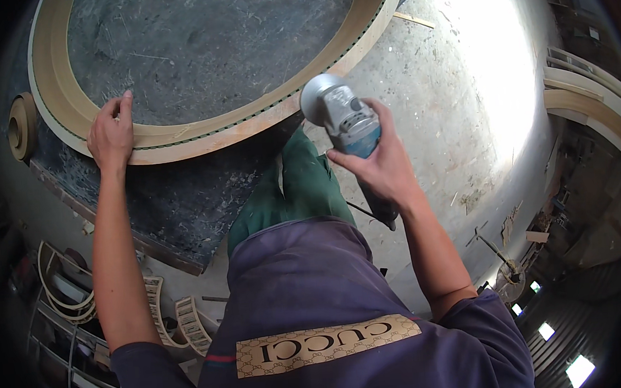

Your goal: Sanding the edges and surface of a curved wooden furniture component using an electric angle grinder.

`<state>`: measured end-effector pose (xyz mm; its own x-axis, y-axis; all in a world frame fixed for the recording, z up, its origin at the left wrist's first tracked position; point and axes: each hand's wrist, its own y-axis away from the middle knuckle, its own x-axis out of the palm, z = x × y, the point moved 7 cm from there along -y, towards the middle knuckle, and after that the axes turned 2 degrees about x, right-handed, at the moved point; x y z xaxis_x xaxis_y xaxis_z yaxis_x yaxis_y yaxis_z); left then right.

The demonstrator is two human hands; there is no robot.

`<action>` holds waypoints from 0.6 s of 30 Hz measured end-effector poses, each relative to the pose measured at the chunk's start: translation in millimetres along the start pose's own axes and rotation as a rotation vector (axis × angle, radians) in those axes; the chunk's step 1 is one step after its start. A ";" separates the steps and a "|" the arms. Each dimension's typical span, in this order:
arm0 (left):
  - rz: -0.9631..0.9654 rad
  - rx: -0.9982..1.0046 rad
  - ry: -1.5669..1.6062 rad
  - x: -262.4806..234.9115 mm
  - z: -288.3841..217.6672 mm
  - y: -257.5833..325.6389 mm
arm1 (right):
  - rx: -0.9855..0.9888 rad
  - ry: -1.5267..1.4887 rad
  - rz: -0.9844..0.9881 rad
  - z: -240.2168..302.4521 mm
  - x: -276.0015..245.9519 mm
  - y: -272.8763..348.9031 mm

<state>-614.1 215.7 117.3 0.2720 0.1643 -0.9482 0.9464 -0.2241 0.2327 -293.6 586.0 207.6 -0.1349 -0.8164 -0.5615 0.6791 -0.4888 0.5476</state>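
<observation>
A large curved wooden ring (pixel 200 133) lies flat on a dark worktable (pixel 195 44). My left hand (pixel 111 135) rests on the ring's near left part, fingers spread flat on the wood. My right hand (pixel 379 161) grips an angle grinder (pixel 345 121) with a grey head and blue body. Its disc end is beside the ring's outer edge, near the table's right corner. Whether the disc touches the wood cannot be told.
Curved wooden offcuts (pixel 183 323) lie on the floor at lower left, next to wire racks (pixel 60 280). More curved mouldings (pixel 589 99) lean at the right. A roll of edging (pixel 20 126) sits left of the table. The concrete floor (pixel 461 99) is dusty and sunlit.
</observation>
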 end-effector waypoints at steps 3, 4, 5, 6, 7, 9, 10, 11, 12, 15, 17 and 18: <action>-0.001 -0.020 0.042 -0.4 1.0 0.6 | -0.037 0.059 0.046 16.0 27.2 13.7; -0.019 -0.008 0.044 -0.6 1.5 0.9 | -0.039 0.058 0.046 19.5 34.6 17.5; -0.037 0.005 0.047 -1.5 2.5 1.1 | -0.073 0.071 0.064 24.7 43.1 21.4; -0.038 0.006 0.049 -1.7 2.3 0.9 | -0.105 0.085 0.081 29.2 50.4 24.6; -0.037 0.008 0.046 -1.4 1.8 0.9 | -0.102 0.091 0.141 31.1 59.8 27.0; -0.036 0.011 0.047 -0.9 0.6 1.3 | -0.146 0.106 0.189 36.1 74.6 31.7; -0.040 0.013 0.052 -1.1 -0.1 1.4 | -0.189 0.119 0.239 40.1 82.5 34.4; -0.043 0.014 0.056 -1.1 -0.9 1.4 | -0.208 0.117 0.250 43.9 85.2 36.0; -0.043 0.013 0.059 -1.6 -0.4 1.4 | -0.207 0.120 0.250 44.5 84.5 35.8; -0.030 0.000 0.052 -1.3 1.8 1.5 | -0.171 0.127 0.207 40.9 73.7 30.9; -0.045 0.019 0.070 -2.5 2.0 2.0 | -0.143 0.123 0.169 35.3 58.5 26.5; -0.045 0.016 0.070 -2.3 2.3 1.7 | -0.113 0.119 0.127 31.0 49.1 23.9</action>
<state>-613.4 212.7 119.4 0.2409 0.2414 -0.9401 0.9553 -0.2300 0.1857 -306.4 524.7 212.4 0.0381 -0.8240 -0.5654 0.7625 -0.3417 0.5495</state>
